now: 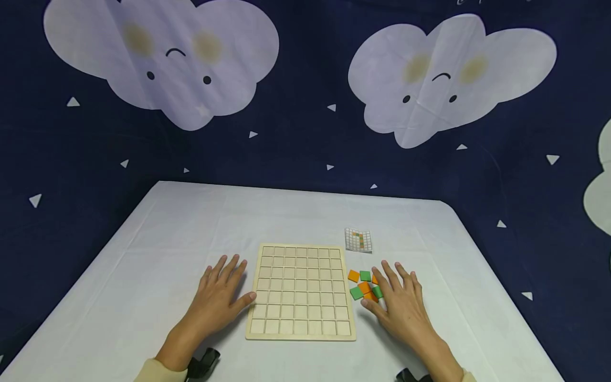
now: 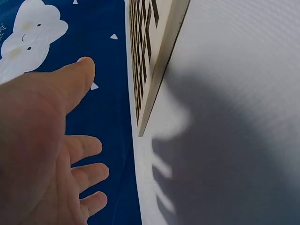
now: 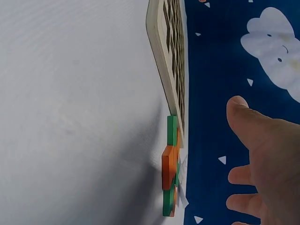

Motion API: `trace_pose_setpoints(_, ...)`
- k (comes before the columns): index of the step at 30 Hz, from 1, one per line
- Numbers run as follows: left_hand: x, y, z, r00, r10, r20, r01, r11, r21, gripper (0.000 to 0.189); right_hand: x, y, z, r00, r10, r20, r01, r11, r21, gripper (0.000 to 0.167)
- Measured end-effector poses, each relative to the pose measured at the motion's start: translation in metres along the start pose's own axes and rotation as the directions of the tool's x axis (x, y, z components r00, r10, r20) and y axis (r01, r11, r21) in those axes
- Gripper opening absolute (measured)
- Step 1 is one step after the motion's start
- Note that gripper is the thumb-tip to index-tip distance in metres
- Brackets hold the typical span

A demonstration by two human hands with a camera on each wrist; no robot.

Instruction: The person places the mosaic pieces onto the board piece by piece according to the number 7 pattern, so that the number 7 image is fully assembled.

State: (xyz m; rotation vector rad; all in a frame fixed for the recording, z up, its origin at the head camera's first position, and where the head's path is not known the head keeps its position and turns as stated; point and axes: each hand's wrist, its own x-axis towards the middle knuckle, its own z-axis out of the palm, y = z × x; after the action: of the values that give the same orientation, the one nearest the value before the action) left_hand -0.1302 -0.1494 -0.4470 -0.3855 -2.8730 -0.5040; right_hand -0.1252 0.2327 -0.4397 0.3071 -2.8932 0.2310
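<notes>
A pale wooden grid board (image 1: 302,335) with square cells lies on the white table between the hands. My left hand (image 1: 217,300) is spread beside its left edge, the thumb near or over the rim; the left wrist view shows the palm raised above the cloth. Over on the right, my right hand (image 1: 403,307) hovers with fingers apart beside several orange and green square tiles, partly covering some. Among them are an orange tile (image 1: 353,276) and a green tile (image 1: 356,293). In the right wrist view an orange tile (image 3: 168,166) leans or lies among the green ones. Neither hand holds anything.
A small printed card (image 1: 358,240) with a coloured grid pattern lies behind the tiles, its edges slightly curled. The white-covered table (image 1: 191,223) meets a dark blue cloth backdrop (image 1: 296,148) with printed clouds. Dark wrist devices (image 1: 204,363) sit under the forearms.
</notes>
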Motion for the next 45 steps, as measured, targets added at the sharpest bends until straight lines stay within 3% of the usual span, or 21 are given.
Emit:
trace_pose_setpoints(9,0.002,-0.002,0.002,0.999,0.022,0.038,-0.02,0.998,-0.057,0.073,0.0,0.001,0.001,0.999,-0.02,-0.026,0.021,0.999,0.033,0.073)
trace_pose_setpoints(19,0.004,-0.005,0.006,0.997,0.078,-0.023,-0.08,0.993,-0.083,0.07,0.001,0.005,0.003,0.997,-0.039,-0.068,0.046,0.993,0.104,0.069)
trace_pose_setpoints(25,0.007,-0.005,0.006,0.998,0.059,0.029,-0.055,0.992,-0.111,0.071,0.001,0.007,0.005,0.997,-0.035,-0.07,0.044,0.989,0.139,0.068)
trace_pose_setpoints(37,0.009,-0.008,0.011,0.992,0.118,0.049,-0.107,0.976,-0.189,0.069,0.0,0.01,0.008,0.997,-0.024,-0.069,0.037,0.98,0.197,0.064)
trace_pose_setpoints(45,0.012,-0.01,0.012,0.99,0.118,0.076,-0.098,0.969,-0.227,0.07,0.001,0.015,0.01,0.996,-0.005,-0.086,0.023,0.978,0.208,0.058)
